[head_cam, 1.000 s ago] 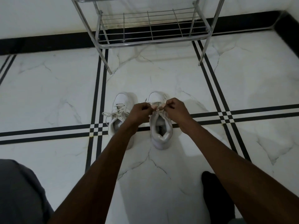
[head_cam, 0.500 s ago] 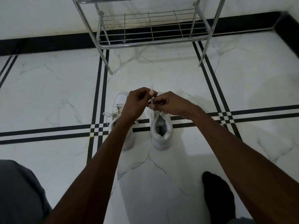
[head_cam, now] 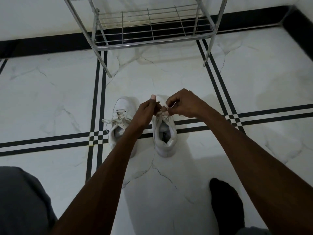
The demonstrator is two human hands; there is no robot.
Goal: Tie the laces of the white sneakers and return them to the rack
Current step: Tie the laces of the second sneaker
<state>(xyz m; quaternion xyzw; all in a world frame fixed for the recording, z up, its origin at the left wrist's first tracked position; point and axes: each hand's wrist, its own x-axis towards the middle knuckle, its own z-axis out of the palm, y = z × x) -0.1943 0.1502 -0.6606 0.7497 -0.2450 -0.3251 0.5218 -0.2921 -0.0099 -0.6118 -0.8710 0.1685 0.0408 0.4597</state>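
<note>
Two white sneakers stand side by side on the marble floor, toes pointing toward the rack. The left sneaker (head_cam: 120, 119) has loose laces (head_cam: 108, 122) trailing off its left side, and my left forearm covers its right edge. Above the right sneaker (head_cam: 165, 138), my left hand (head_cam: 145, 110) and my right hand (head_cam: 185, 103) are both pinched on its white laces (head_cam: 163, 110), which loop between my fingertips. The metal shoe rack (head_cam: 152, 22) stands against the wall beyond the shoes, its lowest wire shelf bare.
White marble floor with black stripe lines (head_cam: 96, 99) crossing under the shoes. A black skirting runs along the wall (head_cam: 42, 43). My grey-clad knee (head_cam: 20, 200) is at the lower left, and my foot in a black sock (head_cam: 227, 204) at the lower right.
Both hands have lifted from the tongue of the right sneaker and drawn its laces up and toward the toe. Both sneakers stay where they were.
</note>
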